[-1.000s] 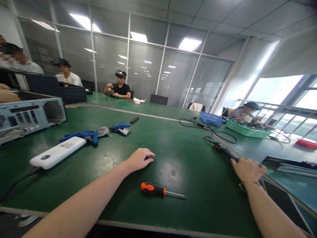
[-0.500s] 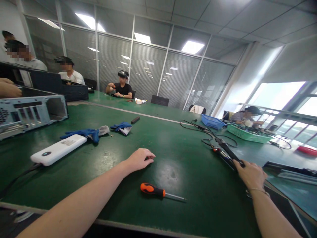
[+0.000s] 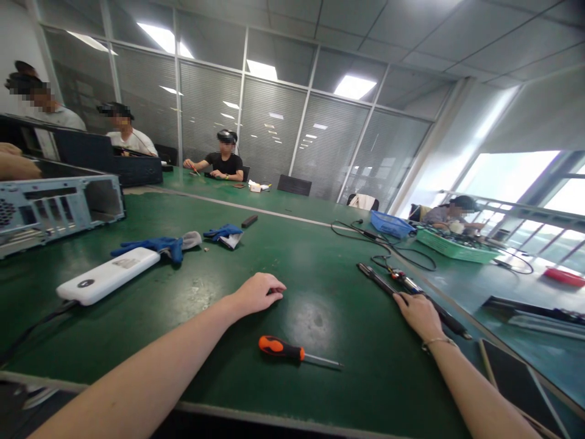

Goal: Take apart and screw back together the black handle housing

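My left hand (image 3: 259, 292) rests on the green table with its fingers loosely bent, the thumb a little apart, and nothing in it. My right hand (image 3: 420, 316) is closed around a slim black rod-shaped tool (image 3: 378, 280), low over the table on the right. Beside that rod lies a second long tool with a silver and orange front (image 3: 404, 280) and a dark body, partly hidden by my hand. Between my arms lies an orange and black screwdriver (image 3: 281, 349), its shaft pointing right.
A white power bank (image 3: 109, 277) with a cable and blue gloves (image 3: 169, 246) lie left, near a metal computer case (image 3: 59, 204). Blue (image 3: 390, 224) and green baskets (image 3: 457, 244) stand right, beside black cables. A dark flat panel (image 3: 521, 384) lies near my right forearm. Several people sit around.
My right hand has moved left and slightly forward, bringing the black rod-shaped tool with it, away from the one beside it. The left hand stays put. A co-worker's arm across the table has lowered.
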Demonstrator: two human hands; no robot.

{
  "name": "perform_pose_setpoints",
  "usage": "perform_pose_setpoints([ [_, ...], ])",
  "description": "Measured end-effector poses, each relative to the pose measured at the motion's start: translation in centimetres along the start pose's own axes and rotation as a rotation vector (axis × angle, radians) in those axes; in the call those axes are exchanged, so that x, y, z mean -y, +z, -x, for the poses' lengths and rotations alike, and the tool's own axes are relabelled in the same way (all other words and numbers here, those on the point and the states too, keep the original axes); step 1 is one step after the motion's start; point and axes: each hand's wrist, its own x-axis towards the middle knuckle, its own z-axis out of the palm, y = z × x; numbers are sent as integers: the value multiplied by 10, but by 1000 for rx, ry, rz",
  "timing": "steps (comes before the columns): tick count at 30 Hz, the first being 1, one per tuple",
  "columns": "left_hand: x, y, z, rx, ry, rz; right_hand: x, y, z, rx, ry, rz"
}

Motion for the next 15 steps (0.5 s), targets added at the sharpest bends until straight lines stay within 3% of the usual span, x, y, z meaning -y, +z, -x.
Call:
perform_pose_setpoints([
  [5,-2,-1,0,-64,-20,11,37,-9,6,8,-157,-114],
  [10,0,-8,-2,-175,-47,57,108,-23,23,71,-439,-276],
  [15,-2,-16,1,-29,-40,5,172,-56,60,168,-734,-486],
])
